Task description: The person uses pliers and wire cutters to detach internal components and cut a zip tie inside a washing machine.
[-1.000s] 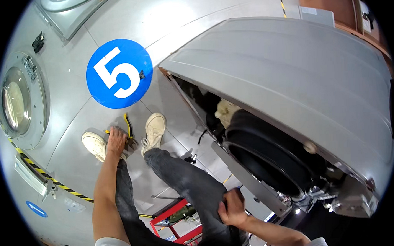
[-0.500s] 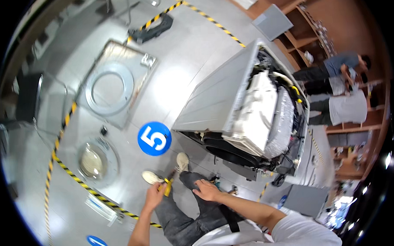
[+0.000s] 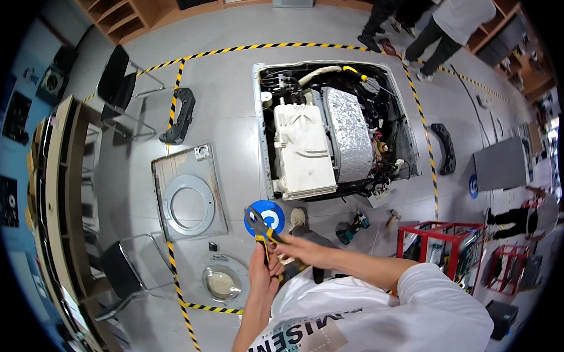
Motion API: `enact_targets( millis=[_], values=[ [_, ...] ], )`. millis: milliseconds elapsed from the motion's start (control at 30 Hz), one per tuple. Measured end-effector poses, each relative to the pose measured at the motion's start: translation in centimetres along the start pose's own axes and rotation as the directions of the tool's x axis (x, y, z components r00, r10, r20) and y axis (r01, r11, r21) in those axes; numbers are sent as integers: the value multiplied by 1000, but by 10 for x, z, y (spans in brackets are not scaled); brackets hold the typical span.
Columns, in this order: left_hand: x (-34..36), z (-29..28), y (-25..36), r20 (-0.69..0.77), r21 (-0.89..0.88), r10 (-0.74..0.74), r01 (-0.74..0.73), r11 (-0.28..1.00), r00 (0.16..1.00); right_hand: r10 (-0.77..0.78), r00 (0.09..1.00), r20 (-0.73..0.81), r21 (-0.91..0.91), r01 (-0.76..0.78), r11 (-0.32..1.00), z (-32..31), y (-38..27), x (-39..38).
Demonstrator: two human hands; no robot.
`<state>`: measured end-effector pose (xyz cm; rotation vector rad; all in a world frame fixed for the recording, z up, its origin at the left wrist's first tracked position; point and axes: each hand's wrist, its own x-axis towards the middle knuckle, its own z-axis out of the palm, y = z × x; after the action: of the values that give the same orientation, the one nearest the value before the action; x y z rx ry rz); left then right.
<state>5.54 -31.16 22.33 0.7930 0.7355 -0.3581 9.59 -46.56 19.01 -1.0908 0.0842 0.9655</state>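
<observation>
I hold a pair of pliers [image 3: 257,223] with yellow-and-black handles in front of my body, the dark jaws pointing away from me. My left hand [image 3: 263,271] is wrapped around one handle from below. My right hand [image 3: 298,248] is closed on the other handle from the right, its fingertips partly hidden. Beyond the pliers stands an opened washing machine [image 3: 261,133], its top off. Inside it show a white plastic detergent-drawer housing [image 3: 303,151], a silver-wrapped drum part [image 3: 350,136] and loose wiring.
Left on the floor lie a front panel [image 3: 218,212] with a round opening and a round glass door [image 3: 222,282]. A green cordless drill [image 3: 353,228], a hammer [image 3: 393,218] and a red tool cart [image 3: 420,228] are at right. Two black curved parts flank the machine. Several people stand farther off.
My view has turned, so the washing machine is now straight ahead. My right hand has come from my thigh to the pliers, which are raised and held in both hands.
</observation>
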Motion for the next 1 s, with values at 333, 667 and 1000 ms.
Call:
enact_targets(
  millis=[333, 667, 1000],
  values=[
    [58, 107, 45, 162, 165, -150, 123, 979, 975, -69, 994, -89, 510, 105, 854, -35, -71, 5],
    [191, 139, 128, 570, 820, 110, -573, -5, 814, -161, 816, -556, 528, 496, 689, -77, -67, 6],
    [376, 165, 156, 920, 313, -31, -778, -545, 391, 119, 320, -940, 333, 782, 527, -1, -57, 33]
  ],
)
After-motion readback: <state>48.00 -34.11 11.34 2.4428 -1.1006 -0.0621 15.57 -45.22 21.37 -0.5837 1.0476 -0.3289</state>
